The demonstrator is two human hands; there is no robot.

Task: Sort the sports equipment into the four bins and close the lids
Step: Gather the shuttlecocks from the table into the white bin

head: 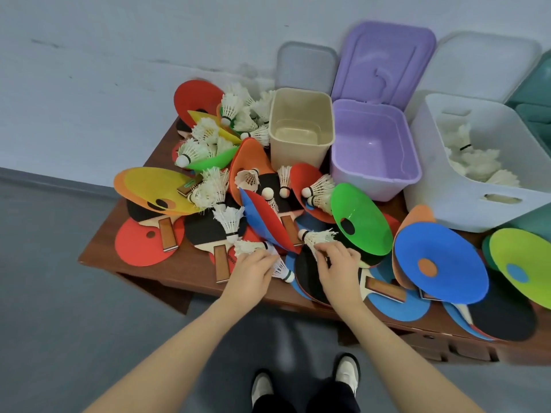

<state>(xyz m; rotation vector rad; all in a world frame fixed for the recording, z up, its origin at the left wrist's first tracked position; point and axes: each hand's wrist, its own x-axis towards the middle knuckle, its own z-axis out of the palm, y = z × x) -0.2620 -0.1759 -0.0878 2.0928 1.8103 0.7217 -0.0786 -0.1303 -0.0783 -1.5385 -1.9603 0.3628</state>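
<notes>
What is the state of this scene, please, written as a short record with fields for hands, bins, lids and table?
left hand: grips shuttlecocks at the table's front edge
right hand: grips one shuttlecock
white bin: open, holds shuttlecocks
purple bin: open, empty, its lid stands up behind
beige bin: open, empty
fourth bin: green, at the right edge, contents hidden
table: mixed pile of flat cones, table tennis paddles, shuttlecocks

Brown wooden table (190, 265) against pale wall (119, 55); grey floor (59, 293)
</notes>
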